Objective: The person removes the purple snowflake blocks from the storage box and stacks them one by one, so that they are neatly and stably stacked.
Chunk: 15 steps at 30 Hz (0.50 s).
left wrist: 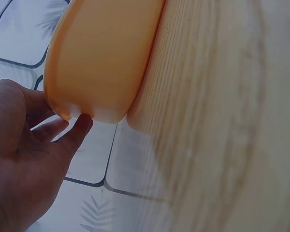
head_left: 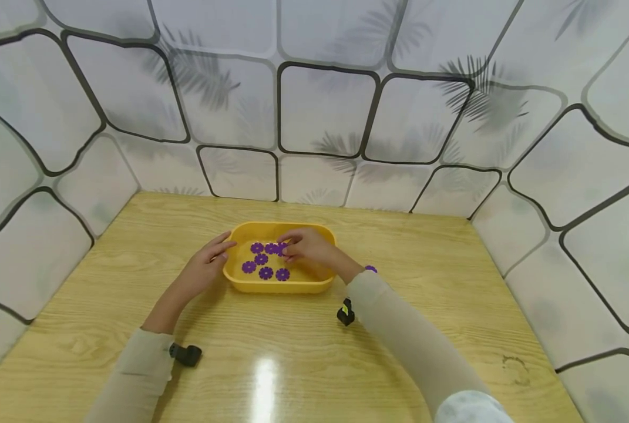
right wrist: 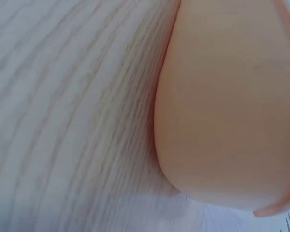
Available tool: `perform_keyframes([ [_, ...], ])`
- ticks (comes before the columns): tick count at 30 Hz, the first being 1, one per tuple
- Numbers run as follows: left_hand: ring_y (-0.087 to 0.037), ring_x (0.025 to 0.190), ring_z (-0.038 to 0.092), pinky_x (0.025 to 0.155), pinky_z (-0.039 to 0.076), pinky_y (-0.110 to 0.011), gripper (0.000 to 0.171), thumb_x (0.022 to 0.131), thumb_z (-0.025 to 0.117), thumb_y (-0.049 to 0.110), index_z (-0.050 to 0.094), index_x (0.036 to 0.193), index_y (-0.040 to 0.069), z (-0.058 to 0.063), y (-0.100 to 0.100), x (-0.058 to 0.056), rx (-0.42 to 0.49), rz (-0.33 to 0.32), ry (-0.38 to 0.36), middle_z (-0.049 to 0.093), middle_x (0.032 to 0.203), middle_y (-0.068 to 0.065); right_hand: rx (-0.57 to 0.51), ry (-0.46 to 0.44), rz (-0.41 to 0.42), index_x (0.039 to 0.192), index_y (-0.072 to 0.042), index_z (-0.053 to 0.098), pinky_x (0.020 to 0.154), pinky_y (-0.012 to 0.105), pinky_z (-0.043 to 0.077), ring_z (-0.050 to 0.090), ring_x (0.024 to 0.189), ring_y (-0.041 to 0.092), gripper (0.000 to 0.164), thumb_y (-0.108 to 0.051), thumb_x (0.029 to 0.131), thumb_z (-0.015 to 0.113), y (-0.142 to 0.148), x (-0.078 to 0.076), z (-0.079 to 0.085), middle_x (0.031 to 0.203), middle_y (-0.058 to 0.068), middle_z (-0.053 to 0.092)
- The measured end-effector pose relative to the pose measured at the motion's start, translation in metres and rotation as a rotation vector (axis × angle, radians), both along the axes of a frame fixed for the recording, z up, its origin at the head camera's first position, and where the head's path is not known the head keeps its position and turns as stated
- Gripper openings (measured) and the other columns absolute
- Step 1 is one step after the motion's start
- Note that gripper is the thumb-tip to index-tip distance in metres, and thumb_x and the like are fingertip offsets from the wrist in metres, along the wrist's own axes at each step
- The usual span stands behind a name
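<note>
A pale cloth-like backdrop with dark rounded outlines and grey leaf prints stands at the far side and both flanks. Before it spreads a yellowish wood-grain tabletop. Two long beige sleeves reach in from the near edge, left and right.

Between them, toward the tabletop's far side, sits a yellow, rounded rectangular plastic tray, its long side facing the person, probably so that both hands reach it easily.

The left hand holds the tray's left end, thumb against the outer wall and a finger over the rim: a light grip, likely to steady it. The right hand comes over the tray's right part, fingers bent, their tips at a small purple piece; whether this grip actually pinches it I cannot tell.

Smallest are the purple, notched, flower-shaped discs, scattered mostly across the tray's left and middle floor. Another purple piece lies outside, to the right, partly hidden by the right arm.
</note>
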State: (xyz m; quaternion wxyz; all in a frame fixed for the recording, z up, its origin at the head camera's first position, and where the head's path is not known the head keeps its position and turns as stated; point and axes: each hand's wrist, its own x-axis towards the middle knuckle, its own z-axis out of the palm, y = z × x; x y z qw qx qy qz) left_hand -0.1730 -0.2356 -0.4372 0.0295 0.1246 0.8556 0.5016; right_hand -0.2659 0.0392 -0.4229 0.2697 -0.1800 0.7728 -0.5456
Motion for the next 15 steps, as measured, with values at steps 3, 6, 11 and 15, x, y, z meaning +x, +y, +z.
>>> perform_keyframes([
  [3, -0.044, 0.152, 0.022, 0.117, 0.034, -0.058, 0.043, 0.109, 0.038, 0.008, 0.043, 0.149, -0.006, -0.001, -0.001, -0.002, -0.008, 0.001, 0.005, 0.017, 0.168, -0.018, -0.031, -0.031, -0.010, 0.135, 0.004, 0.061, 0.087, 0.040, 0.062, 0.074, 0.089, 0.026, 0.037, 0.002, 0.098, 0.060, 0.003, -0.001, 0.002, 0.109, 0.024, 0.069],
  [6, -0.043, 0.152, 0.022, 0.117, 0.035, -0.056, 0.043, 0.109, 0.038, 0.008, 0.041, 0.150, -0.005, -0.004, -0.001, -0.003, -0.010, 0.005, 0.005, 0.018, 0.168, -0.017, -0.052, -0.055, -0.020, 0.137, 0.003, 0.060, 0.090, 0.042, 0.061, 0.075, 0.093, 0.026, 0.039, 0.002, 0.098, 0.061, 0.005, 0.000, 0.002, 0.112, 0.024, 0.067],
  [11, -0.042, 0.152, 0.022, 0.117, 0.034, -0.055, 0.044, 0.109, 0.037, 0.007, 0.040, 0.151, -0.006, -0.004, 0.000, -0.003, 0.000, 0.009, 0.008, 0.017, 0.168, -0.017, -0.049, -0.038, -0.024, 0.139, 0.004, 0.056, 0.094, 0.043, 0.059, 0.073, 0.096, 0.024, 0.044, 0.006, 0.096, 0.060, 0.010, 0.007, 0.007, 0.112, 0.018, 0.063],
  [15, -0.043, 0.152, 0.021, 0.116, 0.033, -0.057, 0.044, 0.109, 0.037, 0.006, 0.040, 0.151, -0.007, -0.004, 0.001, -0.002, -0.003, 0.010, 0.017, 0.017, 0.168, -0.019, -0.087, -0.022, 0.004, 0.142, 0.004, 0.053, 0.098, 0.047, 0.057, 0.071, 0.094, 0.020, 0.048, 0.010, 0.095, 0.058, 0.015, 0.012, 0.009, 0.109, 0.017, 0.062],
])
